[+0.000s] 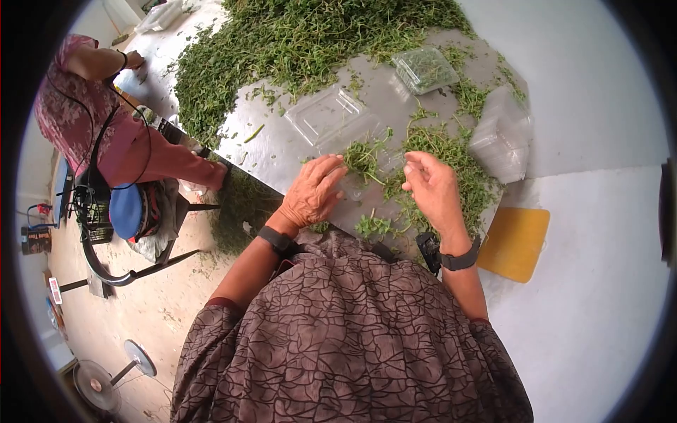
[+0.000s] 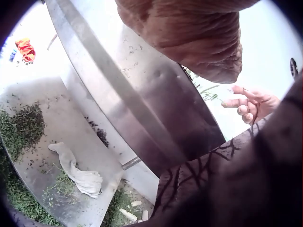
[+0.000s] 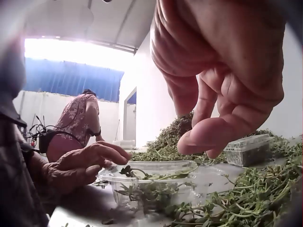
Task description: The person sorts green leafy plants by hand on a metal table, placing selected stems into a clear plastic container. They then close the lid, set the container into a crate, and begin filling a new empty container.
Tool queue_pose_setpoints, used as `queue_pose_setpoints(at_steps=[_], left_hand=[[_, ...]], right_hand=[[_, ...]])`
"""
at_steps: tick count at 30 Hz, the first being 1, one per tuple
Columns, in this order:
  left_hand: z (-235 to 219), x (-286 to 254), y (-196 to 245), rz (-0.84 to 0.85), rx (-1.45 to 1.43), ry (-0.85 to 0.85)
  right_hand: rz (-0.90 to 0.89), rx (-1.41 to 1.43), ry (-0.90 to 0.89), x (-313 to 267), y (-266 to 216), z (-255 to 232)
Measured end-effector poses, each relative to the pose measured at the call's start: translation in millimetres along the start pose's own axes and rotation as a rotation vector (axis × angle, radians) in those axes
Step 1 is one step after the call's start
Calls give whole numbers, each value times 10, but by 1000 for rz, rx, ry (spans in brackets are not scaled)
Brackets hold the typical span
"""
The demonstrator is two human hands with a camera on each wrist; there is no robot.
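Observation:
A clear plastic container [image 3: 108,176] sits on the table before me, with green leafy sprigs [image 3: 151,195] inside. My left hand [image 1: 314,190] is at its left side, fingers stretched toward the rim in the right wrist view. Over the container's right side hovers my right hand [image 1: 434,192], its fingers loosely bent and nothing visible between them. Loose greens [image 1: 441,144] lie beneath and beyond that hand. A clear lid section [image 1: 324,116] lies flat just past the container. The left wrist view mostly catches the heel of the left hand [image 2: 189,38] and the metal table's edge.
A large heap of greens [image 1: 317,35] covers the far table. A closed filled box [image 1: 425,69] stands ahead, and a stack of clear containers [image 1: 502,134] is at the right. Another person [image 1: 106,134] works at the left beside a chair [image 1: 106,271]. A yellow board [image 1: 515,243] is at right.

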State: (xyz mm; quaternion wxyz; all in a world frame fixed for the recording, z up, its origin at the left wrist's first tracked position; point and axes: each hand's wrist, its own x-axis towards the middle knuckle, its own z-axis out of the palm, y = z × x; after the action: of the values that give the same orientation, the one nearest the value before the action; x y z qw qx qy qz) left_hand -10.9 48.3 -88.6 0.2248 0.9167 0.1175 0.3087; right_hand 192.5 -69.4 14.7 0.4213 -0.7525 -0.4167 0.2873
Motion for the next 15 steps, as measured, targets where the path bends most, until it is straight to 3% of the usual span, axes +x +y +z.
queue_pose_setpoints(at_steps=[6,8,15], left_hand=[[-40,19,26,14,45,-2],[-45,27,20,13,80,-37],[-79,74,63,31,111,-65]], right_hand=[[-69,-115,-97,-193,29,94],[-318,-320,-85,-199,96,133],[-494,-387,3,-165,321,223]])
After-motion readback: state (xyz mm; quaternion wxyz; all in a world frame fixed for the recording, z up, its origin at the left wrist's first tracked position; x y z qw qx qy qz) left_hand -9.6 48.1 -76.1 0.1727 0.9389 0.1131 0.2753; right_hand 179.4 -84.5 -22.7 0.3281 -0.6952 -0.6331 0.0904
